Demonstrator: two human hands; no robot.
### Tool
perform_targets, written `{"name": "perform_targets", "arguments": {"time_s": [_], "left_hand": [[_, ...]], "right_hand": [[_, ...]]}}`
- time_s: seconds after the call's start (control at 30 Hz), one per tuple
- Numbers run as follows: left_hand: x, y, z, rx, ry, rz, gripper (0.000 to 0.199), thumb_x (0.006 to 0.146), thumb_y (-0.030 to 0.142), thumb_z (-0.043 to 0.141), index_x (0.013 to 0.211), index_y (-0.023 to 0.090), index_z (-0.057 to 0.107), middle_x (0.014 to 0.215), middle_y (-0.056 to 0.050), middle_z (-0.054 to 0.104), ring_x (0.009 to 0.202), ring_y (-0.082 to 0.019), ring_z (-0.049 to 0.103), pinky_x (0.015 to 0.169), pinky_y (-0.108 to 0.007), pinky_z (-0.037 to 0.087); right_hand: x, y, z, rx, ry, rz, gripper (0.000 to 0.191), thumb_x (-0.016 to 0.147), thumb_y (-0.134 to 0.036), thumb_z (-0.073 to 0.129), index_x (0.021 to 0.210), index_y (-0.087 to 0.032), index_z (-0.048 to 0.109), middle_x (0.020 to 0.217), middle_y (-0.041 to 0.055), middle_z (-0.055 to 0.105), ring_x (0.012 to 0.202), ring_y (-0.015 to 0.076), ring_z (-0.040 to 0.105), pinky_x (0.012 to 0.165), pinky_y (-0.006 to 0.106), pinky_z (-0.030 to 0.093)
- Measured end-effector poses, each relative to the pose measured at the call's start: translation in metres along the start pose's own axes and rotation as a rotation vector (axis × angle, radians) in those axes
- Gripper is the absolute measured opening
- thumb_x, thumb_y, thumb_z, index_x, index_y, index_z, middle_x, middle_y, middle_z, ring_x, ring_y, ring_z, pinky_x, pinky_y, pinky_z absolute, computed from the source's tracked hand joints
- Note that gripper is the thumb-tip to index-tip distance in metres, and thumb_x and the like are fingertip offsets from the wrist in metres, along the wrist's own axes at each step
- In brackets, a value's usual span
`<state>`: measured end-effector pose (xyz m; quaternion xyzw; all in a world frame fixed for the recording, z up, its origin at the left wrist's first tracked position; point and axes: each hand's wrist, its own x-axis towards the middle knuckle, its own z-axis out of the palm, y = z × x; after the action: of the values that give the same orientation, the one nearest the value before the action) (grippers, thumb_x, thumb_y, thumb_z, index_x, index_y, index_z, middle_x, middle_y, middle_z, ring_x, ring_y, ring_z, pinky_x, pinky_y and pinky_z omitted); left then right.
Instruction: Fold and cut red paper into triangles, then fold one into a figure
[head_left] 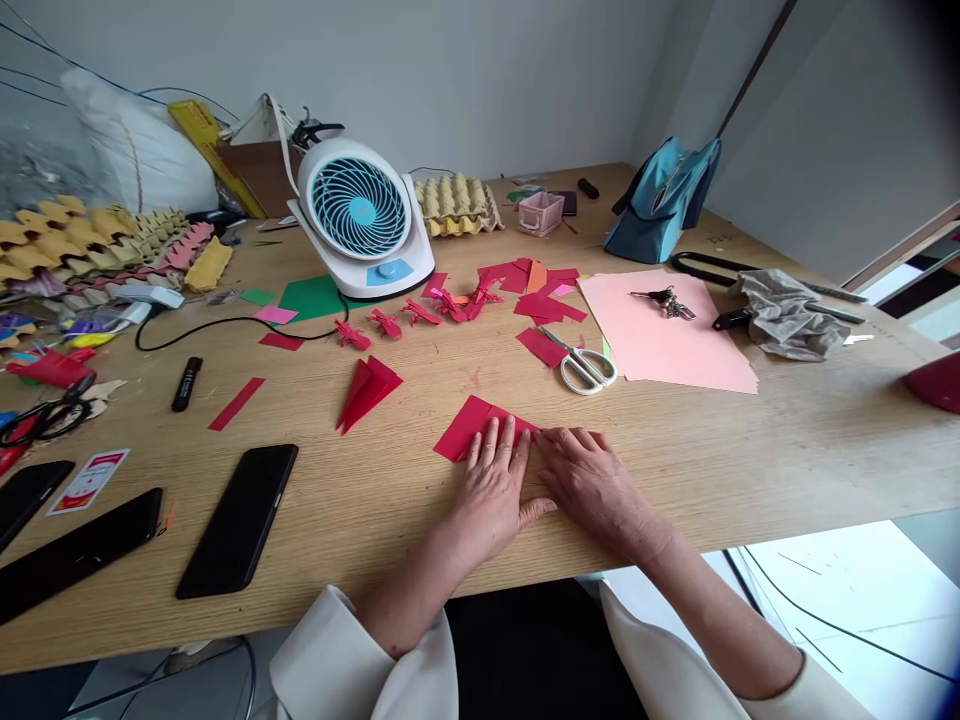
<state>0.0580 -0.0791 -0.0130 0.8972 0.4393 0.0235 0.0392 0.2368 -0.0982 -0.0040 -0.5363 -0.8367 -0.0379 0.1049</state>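
Note:
A sheet of red paper [463,428] lies flat on the table in front of me, partly covered by my hands. My left hand [491,490] presses down on it, fingers stretched out and thumb spread to the right. At the paper's right corner, my right hand [589,478] has its fingers curled together; what lies beneath those fingertips is hidden. To the left rests a folded red paper piece [367,390] with pointed ends. Beyond the sheet stand several small folded red paper figures [420,314] in a row. White-handled scissors [587,370] lie on the right, touching a red scrap [541,346].
A white fan [360,215] stands at the back, its cord running left. Pink sheets [675,335] with keys [666,302] lie at right, near crumpled grey paper [787,315]. At left are a black marker [187,384], a red strip [237,404] and a black phone [238,520].

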Motion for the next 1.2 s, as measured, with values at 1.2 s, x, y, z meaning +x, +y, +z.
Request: {"name": "perform_targets", "arguments": {"time_s": [1.2], "left_hand": [[-0.045,-0.023,0.005,0.035,0.067,-0.207,0.086,0.088,0.066,0.039,0.152,0.011,0.023,0.157,-0.027,0.018,0.147,-0.039,0.014,0.112,-0.06,0.022]], "right_hand": [[-0.009,-0.008,0.014,-0.005,0.101,0.16,0.041,0.097,-0.034,0.046,0.128,-0.011,0.056,0.135,0.016,0.054,0.118,0.0286,0.048,0.095,0.043,0.039]]}}
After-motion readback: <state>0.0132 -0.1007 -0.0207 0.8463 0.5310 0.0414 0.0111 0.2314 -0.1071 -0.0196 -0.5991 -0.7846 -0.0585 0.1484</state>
